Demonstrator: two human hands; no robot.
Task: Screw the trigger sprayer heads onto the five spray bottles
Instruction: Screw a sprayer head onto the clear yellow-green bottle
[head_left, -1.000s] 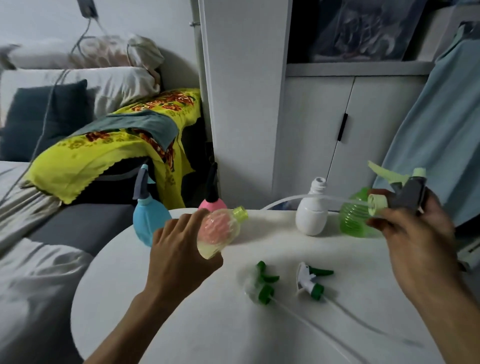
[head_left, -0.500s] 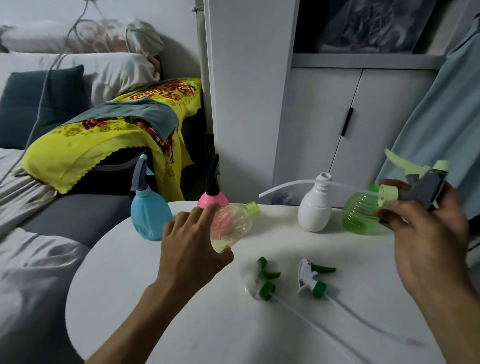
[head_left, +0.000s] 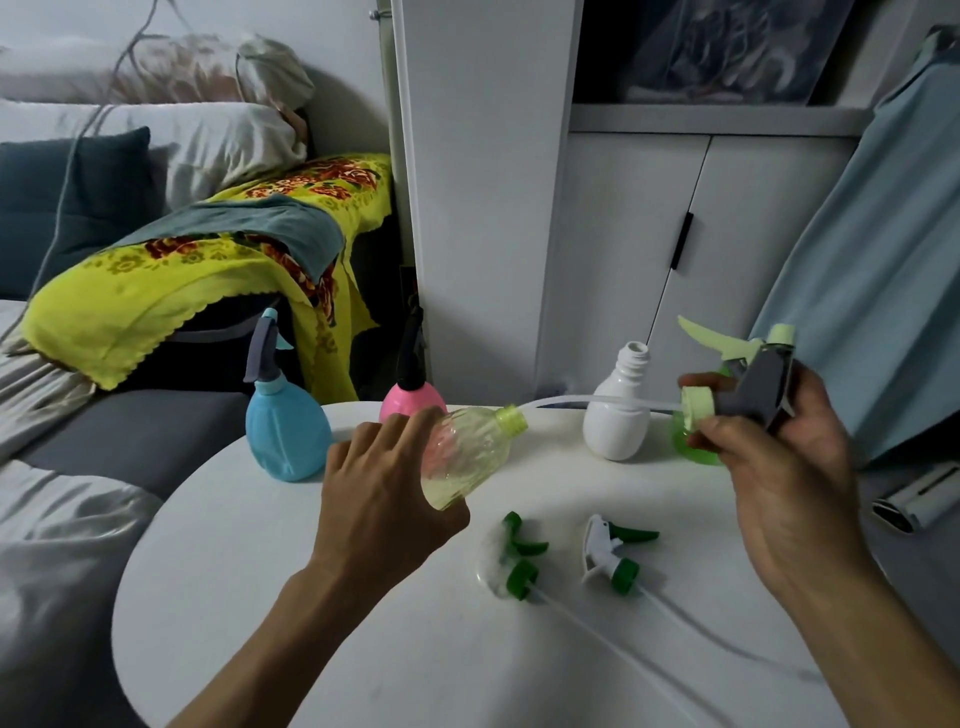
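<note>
I hold the clear yellow-tinted bottle (head_left: 467, 457) tipped on its side above the bench (head_left: 260, 597), neck pointing to my right, with my left hand (head_left: 384, 499) curled round its body from behind. My right hand (head_left: 779, 467) grips the grey sprayer head (head_left: 753, 389) with the pale green trigger and collar, fingers and thumb closed round it. Its thin clear dip tube (head_left: 597, 400) runs leftward, and the tip sits right at the bottle's yellow-green mouth; I cannot tell whether it has gone in.

Behind the tube stands the white bottle (head_left: 621, 415), upright with its neck bare. The green bottle (head_left: 698, 447) is just beside it, mostly hidden by my right hand. Farther left at the back edge stand the blue bottle (head_left: 285, 426) and the pink bottle (head_left: 413, 400), each already wearing a dark sprayer head.

Nearer to me, between my hands, two loose sprayer heads lie on their sides: a blurred one with green parts (head_left: 514, 558) and a white one with green trigger and collar (head_left: 610, 553), their tubes trailing toward the bench's near edge.

Past the bench, a yellow flowered cloth (head_left: 208, 280) drapes over furniture beside a white cabinet (head_left: 623, 234).
</note>
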